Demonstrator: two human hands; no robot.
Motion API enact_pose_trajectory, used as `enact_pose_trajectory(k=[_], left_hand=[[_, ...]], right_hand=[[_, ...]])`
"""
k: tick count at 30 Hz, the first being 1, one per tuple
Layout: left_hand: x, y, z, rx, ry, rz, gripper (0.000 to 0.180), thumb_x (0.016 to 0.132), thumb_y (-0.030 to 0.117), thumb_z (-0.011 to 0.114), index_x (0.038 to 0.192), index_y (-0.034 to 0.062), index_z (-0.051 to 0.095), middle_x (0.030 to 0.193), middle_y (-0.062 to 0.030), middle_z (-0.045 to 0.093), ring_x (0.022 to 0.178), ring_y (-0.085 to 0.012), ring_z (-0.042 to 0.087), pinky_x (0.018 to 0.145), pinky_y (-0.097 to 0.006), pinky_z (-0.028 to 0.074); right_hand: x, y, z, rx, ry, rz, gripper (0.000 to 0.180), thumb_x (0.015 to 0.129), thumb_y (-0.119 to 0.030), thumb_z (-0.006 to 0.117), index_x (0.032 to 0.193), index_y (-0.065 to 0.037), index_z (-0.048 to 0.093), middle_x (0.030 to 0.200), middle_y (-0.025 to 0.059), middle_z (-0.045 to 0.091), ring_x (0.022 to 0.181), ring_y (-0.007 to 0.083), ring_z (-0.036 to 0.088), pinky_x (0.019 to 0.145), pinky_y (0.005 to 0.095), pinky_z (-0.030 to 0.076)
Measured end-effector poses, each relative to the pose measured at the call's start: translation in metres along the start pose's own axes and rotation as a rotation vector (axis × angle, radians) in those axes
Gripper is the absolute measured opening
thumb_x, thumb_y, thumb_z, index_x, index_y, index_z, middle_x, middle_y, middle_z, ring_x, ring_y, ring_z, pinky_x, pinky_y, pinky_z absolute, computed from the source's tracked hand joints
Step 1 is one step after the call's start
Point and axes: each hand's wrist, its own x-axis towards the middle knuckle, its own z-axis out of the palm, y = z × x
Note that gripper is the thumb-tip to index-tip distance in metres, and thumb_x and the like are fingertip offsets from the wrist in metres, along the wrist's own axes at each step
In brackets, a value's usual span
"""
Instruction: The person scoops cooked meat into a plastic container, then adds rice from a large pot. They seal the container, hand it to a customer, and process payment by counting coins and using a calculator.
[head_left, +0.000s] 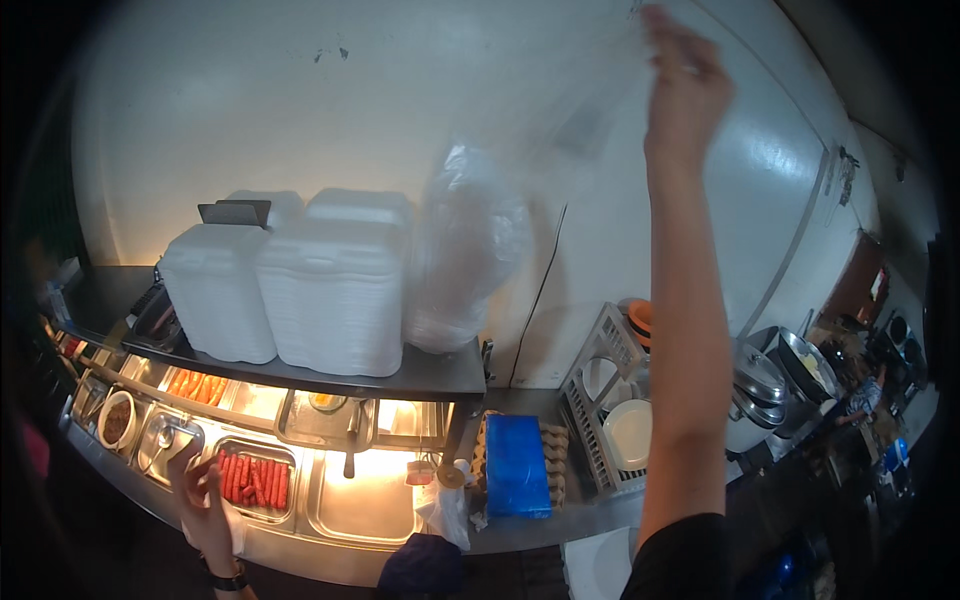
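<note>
Your left hand (211, 512) holds its fingers loosely parted, left of the sausages (255, 481), trayed presumably for warmth; your right hand (690, 92), blurred, grip indeterminable, has the bag (468, 255) below-left of its fingers.

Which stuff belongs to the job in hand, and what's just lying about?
Likely in the job (nearest the hands):
- red sausages, by the left hand
- clear plastic bag, below and left of the raised right hand; contact too blurred to tell

Seemingly lying about:
- foam boxes
- blue pack
- plates
</note>
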Motion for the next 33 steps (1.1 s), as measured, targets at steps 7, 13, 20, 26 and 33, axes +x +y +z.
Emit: enact_pose_trajectory(k=[7,13,20,26,33], left_hand=[[-0.082,0.144,0.131,-0.172,-0.657,0.421,0.097,0.068,0.031,0.09,0.146,0.0043,0.04,0.147,-0.0148,0.043,0.141,-0.0365,0.034,0.115,-0.057,0.025],[-0.218,0.095,0.215,-0.489,-1.436,0.021,0.026,0.083,0.021,0.08,0.103,0.0054,0.073,0.096,-0.0054,0.073,0.101,-0.0193,0.066,0.098,-0.04,0.047],[-0.367,0.169,0.292,-0.563,-1.277,-0.795,0.021,0.089,0.019,0.076,0.083,0.0003,0.068,0.071,0.003,0.065,0.063,-0.0013,0.051,0.057,-0.02,0.038],[-0.507,0.275,0.361,-0.518,-1.618,-0.467,0.036,0.089,0.029,0.077,0.071,0.0005,0.063,0.063,0.0051,0.056,0.061,-0.0008,0.045,0.048,-0.022,0.034],[-0.696,0.359,0.522,-0.816,-1.743,-1.202,0.029,0.098,0.027,0.064,0.09,-0.0006,0.065,0.082,-0.005,0.067,0.074,-0.0146,0.064,0.068,-0.029,0.053]], right_hand=[[-0.246,-0.141,-0.155,0.107,-1.732,0.21,0.036,0.088,-0.021,0.067,0.121,-0.011,0.059,0.097,0.0142,0.065,0.081,0.0228,0.067,0.075,0.0344,0.053],[-0.363,-0.194,-0.359,0.162,0.403,1.318,0.024,0.104,-0.028,0.052,0.104,-0.005,0.058,0.089,0.0055,0.062,0.082,0.0167,0.063,0.08,0.03,0.052],[-0.405,-0.278,-0.561,-0.949,0.07,1.261,0.041,0.082,-0.005,0.078,0.112,-0.007,0.05,0.114,0.0042,0.05,0.097,0.0142,0.054,0.079,0.0277,0.048],[-0.342,-0.294,-0.629,-0.316,-0.163,1.275,0.034,0.078,0.0,0.078,0.097,-0.004,0.05,0.102,0.0075,0.052,0.085,0.0183,0.055,0.075,0.0291,0.048],[-0.299,-0.256,-0.898,-0.991,-0.615,1.188,0.03,0.076,0.008,0.064,0.095,-0.013,0.072,0.107,0.0104,0.055,0.091,0.0245,0.062,0.074,0.0338,0.054]])
